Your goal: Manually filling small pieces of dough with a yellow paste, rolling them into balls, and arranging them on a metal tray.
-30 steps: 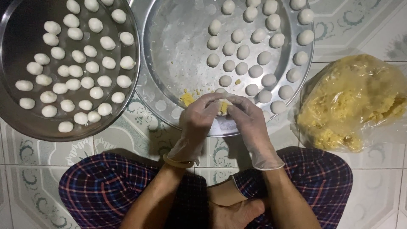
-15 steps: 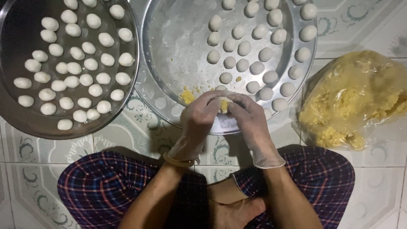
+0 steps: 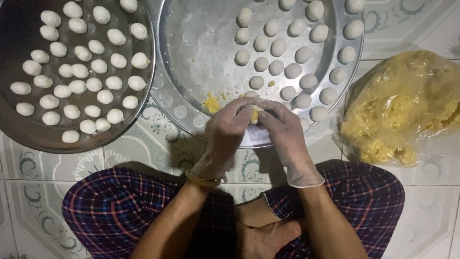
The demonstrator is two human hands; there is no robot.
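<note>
Both my hands wear thin clear gloves and meet over the near rim of a round metal tray [image 3: 191, 62]. My left hand [image 3: 227, 132] and my right hand [image 3: 282, 129] pinch together a small piece of white dough with yellow filling [image 3: 254, 114]. The far and right parts of that tray carry several white dough balls [image 3: 275, 48]. A small heap of yellow filling crumbs [image 3: 211, 104] lies on the tray just left of my hands.
A second, darker round tray [image 3: 19, 134] at the left holds several white dough balls [image 3: 79, 69]. A clear plastic bag of yellow filling [image 3: 402, 108] lies on the tiled floor at the right. My checked trouser legs and a bare foot are below.
My hands stay in the same spot over the tray rim, fingers working the dough slightly. The view has shifted a little.
</note>
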